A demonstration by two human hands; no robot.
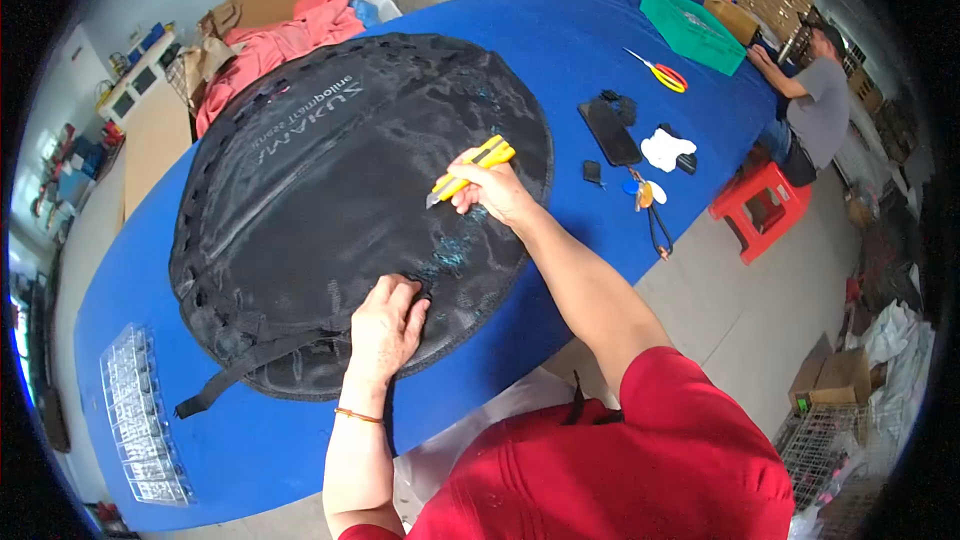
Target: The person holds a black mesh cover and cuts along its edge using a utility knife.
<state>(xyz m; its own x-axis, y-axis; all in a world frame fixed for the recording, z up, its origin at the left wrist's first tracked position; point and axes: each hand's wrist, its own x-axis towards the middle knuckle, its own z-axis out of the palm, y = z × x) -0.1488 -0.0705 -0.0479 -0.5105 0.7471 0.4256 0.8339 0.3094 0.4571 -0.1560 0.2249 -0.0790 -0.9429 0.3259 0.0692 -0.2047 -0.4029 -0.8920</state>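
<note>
A large round black mesh trampoline mat (330, 210) with grey lettering lies spread on the blue-covered table. My right hand (490, 190) is closed around a yellow utility knife (488, 155), held above the mat's right part with its blade pointing down and left. On the mat's near part rests my left hand (387, 328), its fingers curled at a dark, frayed-looking spot. What those fingertips hold is hidden. Blue-green threads (448, 254) are scattered on the mat between my two hands. A black strap (240, 372) reaches past the mat's near left edge.
To the right on the table (560, 270) lie a phone (610, 133), a white cloth-like bundle (667, 149), keys with tags (645, 190) and scissors (660, 73). A green bin (690, 30) stands farther back. Clear plastic trays (143, 415) sit front left. Another person (822, 100) is beside a red stool (762, 208).
</note>
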